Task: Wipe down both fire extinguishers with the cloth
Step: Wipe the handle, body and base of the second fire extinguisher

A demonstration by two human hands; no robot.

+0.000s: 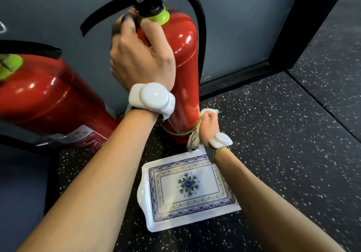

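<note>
A red fire extinguisher (184,60) stands upright against the grey wall, with a green collar, a black valve and a black hose. My left hand (136,54) grips its shoulder just under the collar. My right hand (208,127) is closed on a white cloth (193,139), pressing it against the right side of the cylinder near its base. A second red fire extinguisher (48,97) stands at the left and looks tilted, its label facing me and its top partly out of view. White trackers are strapped to both wrists.
A white rectangular tray (148,197) with a blue floral pattern lies on the speckled black floor (283,154) right in front of the upright extinguisher. A black frame (304,21) runs up the wall at the right. A black bracket (29,142) crosses the left extinguisher.
</note>
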